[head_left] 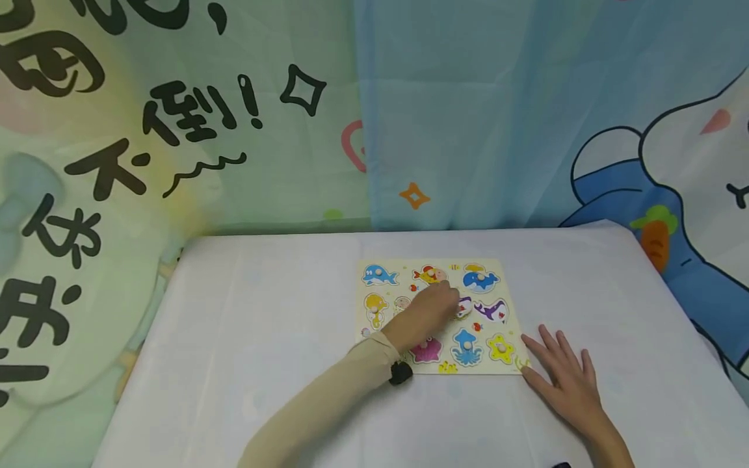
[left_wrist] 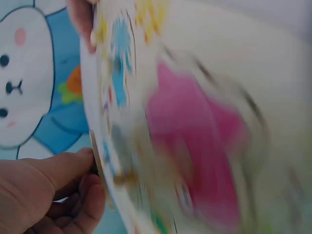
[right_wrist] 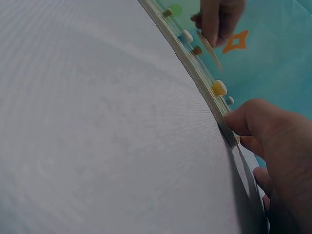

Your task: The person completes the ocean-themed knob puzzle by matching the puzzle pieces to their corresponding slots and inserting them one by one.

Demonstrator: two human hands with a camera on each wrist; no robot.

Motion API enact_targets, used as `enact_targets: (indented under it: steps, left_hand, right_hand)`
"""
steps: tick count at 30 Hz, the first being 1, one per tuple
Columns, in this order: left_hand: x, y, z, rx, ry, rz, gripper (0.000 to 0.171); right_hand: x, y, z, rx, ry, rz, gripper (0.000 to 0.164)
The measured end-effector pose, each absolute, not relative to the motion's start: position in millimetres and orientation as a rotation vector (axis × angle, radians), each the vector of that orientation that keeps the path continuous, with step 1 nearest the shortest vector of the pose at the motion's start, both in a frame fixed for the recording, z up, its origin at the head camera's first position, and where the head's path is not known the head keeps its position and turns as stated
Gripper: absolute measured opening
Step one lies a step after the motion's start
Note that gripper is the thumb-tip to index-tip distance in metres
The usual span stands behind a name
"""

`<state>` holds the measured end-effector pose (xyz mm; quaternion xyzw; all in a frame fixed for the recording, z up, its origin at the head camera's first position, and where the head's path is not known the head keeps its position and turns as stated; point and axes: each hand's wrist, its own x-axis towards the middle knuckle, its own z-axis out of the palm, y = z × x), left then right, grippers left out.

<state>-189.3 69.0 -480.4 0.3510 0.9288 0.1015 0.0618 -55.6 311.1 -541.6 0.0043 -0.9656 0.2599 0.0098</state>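
Note:
A pale wooden knob puzzle board (head_left: 433, 372) with painted sea animals lies flat on the table. Over its middle, my left hand (head_left: 426, 313) pinches a thin puzzle piece (right_wrist: 210, 51) between thumb and fingers, held tilted above the board. In the head view only part of that piece shows beside the fingers, with white, purple and red on it. My right hand (head_left: 562, 376) rests at the board's near right corner with its fingers spread; in the right wrist view the thumb (right_wrist: 239, 119) touches the board's edge.
Set in the board are a yellow starfish (head_left: 500, 348), a blue squid (head_left: 466, 348), a pink piece (head_left: 427, 351) and several others with knobs. A white cloth (head_left: 263, 325) covers the table. Behind hangs a printed curtain (head_left: 468, 117) with a cartoon rabbit.

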Motion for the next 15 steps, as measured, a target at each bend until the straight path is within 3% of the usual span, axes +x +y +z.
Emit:
enact_targets:
  steps: [15]
  left_hand:
    - [-185.3, 129.9, -502.3, 1.066, 2.7, 0.449, 0.017]
  right_hand:
    - [-56.8, 312.6, -543.5, 0.047, -2.986, 0.832, 0.055]
